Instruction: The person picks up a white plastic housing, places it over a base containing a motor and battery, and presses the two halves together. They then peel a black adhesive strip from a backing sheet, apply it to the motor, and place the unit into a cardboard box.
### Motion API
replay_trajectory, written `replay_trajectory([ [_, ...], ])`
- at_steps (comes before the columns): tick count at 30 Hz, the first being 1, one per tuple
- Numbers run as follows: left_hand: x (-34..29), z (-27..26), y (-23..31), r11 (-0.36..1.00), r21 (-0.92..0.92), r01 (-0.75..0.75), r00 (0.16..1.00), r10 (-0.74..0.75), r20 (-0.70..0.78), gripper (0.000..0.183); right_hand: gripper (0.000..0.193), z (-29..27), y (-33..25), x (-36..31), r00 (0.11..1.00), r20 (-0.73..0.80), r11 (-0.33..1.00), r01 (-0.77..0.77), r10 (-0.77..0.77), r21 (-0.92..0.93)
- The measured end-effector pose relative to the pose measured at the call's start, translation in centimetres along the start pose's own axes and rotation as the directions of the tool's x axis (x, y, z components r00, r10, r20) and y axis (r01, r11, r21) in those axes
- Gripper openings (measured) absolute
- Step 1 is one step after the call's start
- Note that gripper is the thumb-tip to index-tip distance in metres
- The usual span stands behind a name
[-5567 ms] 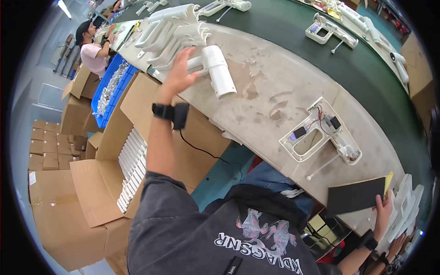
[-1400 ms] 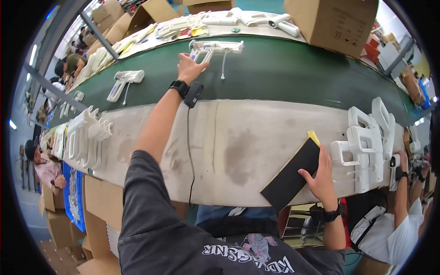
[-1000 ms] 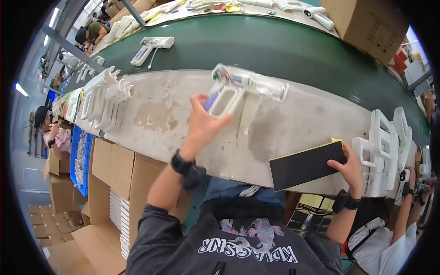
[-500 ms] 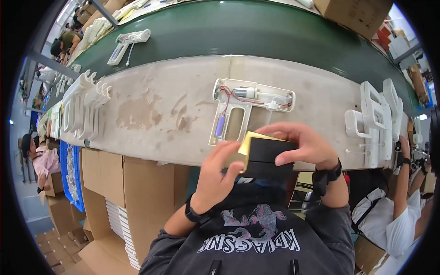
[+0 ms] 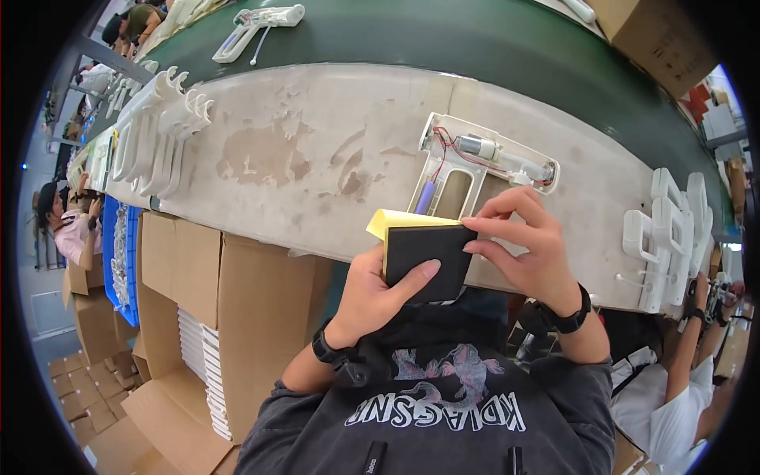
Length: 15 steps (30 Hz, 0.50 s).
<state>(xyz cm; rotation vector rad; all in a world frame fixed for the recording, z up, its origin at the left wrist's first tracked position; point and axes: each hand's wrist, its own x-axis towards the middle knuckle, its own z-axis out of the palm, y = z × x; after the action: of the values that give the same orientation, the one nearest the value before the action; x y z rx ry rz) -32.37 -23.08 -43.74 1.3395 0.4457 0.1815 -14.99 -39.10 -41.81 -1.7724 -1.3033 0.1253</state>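
Observation:
My left hand [image 5: 368,293] grips a flat black square pad [image 5: 419,245], thumb across its face and the fingers hidden behind it. A yellow backing sheet [image 5: 389,220] shows along the pad's upper edge, its left end curled away. At the pad's upper right corner, the thumb and index finger of my right hand [image 5: 529,249] are pinched together. Just beyond lies an open white gun-shaped housing [image 5: 546,165] on the bench, with a silver motor [image 5: 477,146], red wires and a purple cylinder [image 5: 426,198] inside. The pad overlaps the lower end of its handle.
White shells [image 5: 146,142] stand in a row on the left; more white housings [image 5: 669,229] stack at the right. A green conveyor belt [image 5: 380,39] runs behind the bench, carrying another white housing [image 5: 257,32]. Cardboard boxes [image 5: 265,317] stand below left. A co-worker's arm [image 5: 689,340] is at right.
The pad has turned to face up and shifted slightly left, with my left thumb now across it. My right hand has gone from holding its side to pinching its corner. The view has shifted.

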Motion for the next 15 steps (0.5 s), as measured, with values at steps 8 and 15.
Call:
replay_trajectory([
  [8, -0.4, -2.0, 0.3, 0.931, 0.324, -0.168, 0.979, 0.12, 0.163, 0.032, 0.035, -0.1, 0.7, 0.0, 0.887, 0.392, 0.809, -0.41, 0.246, 0.421],
  [15, -1.6, -3.7, -0.3, 0.954, 0.242, -0.175, 0.967, 0.121, 0.222, 0.033, 0.026, -0.6, 4.6, 3.8, 0.928, 0.098, 0.905, -0.371, 0.358, 0.207],
])
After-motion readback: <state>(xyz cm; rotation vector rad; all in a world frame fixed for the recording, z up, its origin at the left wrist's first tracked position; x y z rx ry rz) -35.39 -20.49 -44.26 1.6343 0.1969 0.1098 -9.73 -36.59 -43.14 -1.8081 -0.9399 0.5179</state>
